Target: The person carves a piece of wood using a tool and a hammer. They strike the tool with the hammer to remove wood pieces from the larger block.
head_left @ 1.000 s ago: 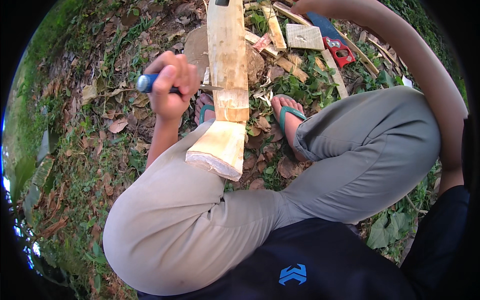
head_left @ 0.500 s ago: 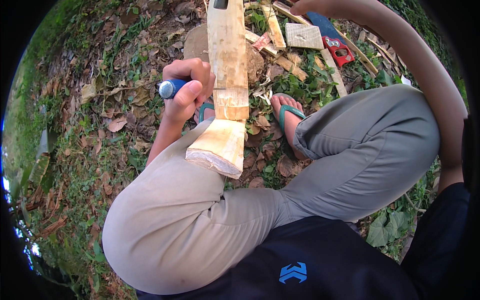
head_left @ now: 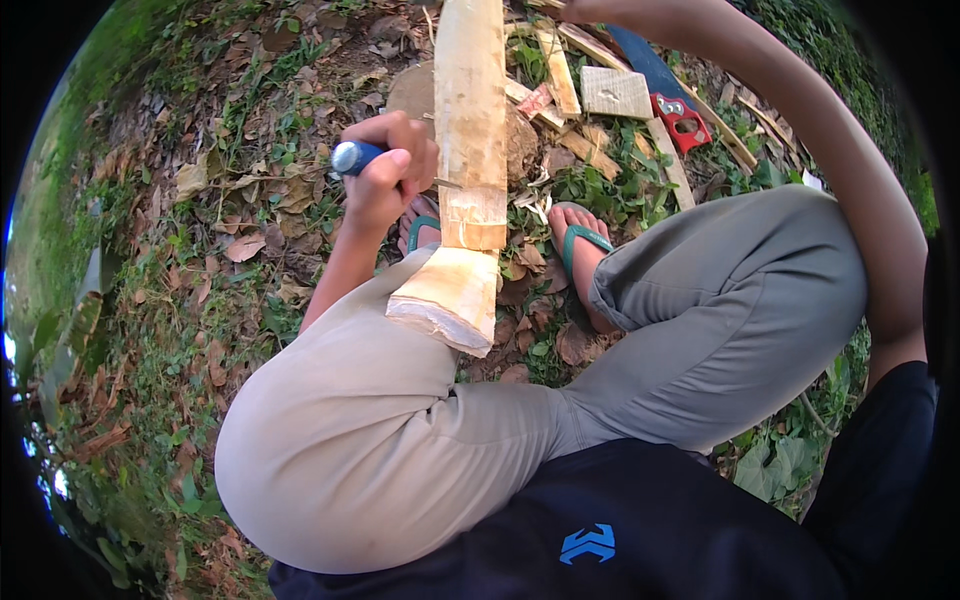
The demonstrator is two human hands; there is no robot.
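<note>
My left hand is closed around the blue handle of a chisel, whose handle end has a metal cap. Its thin metal blade reaches the left side of a long pale wooden piece, just above a shaved band. Below that band the wood steps into a flared block with a rough end, which lies by my left leg. The wood's far end runs out of view at the top. My right arm arcs over from the right; only part of my right hand shows at the top edge, its fingers cut off.
Beyond my right foot lie a handsaw with a red handle, a square wooden block, and several wood strips and offcuts. A round stump stands behind the left hand. Leaves and low plants cover the ground.
The wood and my left hand sit slightly further right in view, and the slot at the wood's far end has left the picture. The chisel's blade now shows against the wood.
</note>
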